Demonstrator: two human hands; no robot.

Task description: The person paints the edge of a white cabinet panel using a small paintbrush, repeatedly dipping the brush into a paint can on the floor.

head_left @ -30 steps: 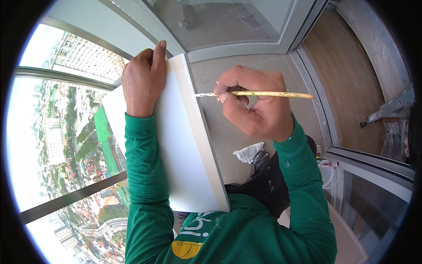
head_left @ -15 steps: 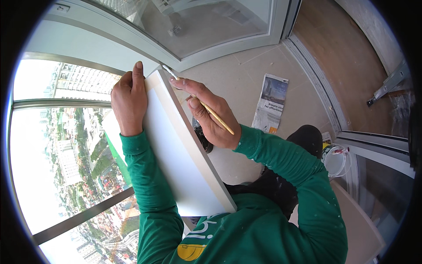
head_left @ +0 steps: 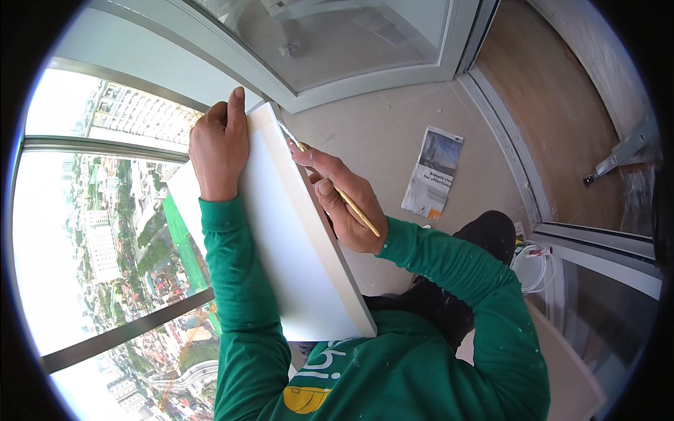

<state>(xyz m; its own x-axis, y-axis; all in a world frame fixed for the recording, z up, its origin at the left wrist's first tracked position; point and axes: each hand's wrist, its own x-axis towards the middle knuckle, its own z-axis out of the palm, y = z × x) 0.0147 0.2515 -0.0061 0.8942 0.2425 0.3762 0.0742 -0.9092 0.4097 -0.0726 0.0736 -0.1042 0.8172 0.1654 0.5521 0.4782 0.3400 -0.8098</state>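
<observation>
A white board-like panel [head_left: 277, 238] stands tilted in front of me, its lower end against my body. Beige masking tape [head_left: 307, 210] runs along its right and top borders. My left hand [head_left: 219, 154] is closed around the panel's upper left edge, thumb pointing up; its fingertips are hidden behind the panel. In my right hand [head_left: 349, 210] is a thin paintbrush [head_left: 359, 212] with a yellowish wooden handle, pinched between thumb and fingers. White coats the brush's tip, which is at the panel's narrow right edge, just below the top corner.
A printed sheet [head_left: 434, 172] lies on the tiled floor to the right. A glass door [head_left: 365, 91] stands ahead, with a sliding track [head_left: 509, 140] further right. Windows [head_left: 105, 231] line the left. Coiled white tubing [head_left: 533, 268] sits by the right doorway.
The brush and my right hand have moved down along the panel's right edge, toward me. My left hand keeps its hold on the panel. The whole view has shifted slightly.
</observation>
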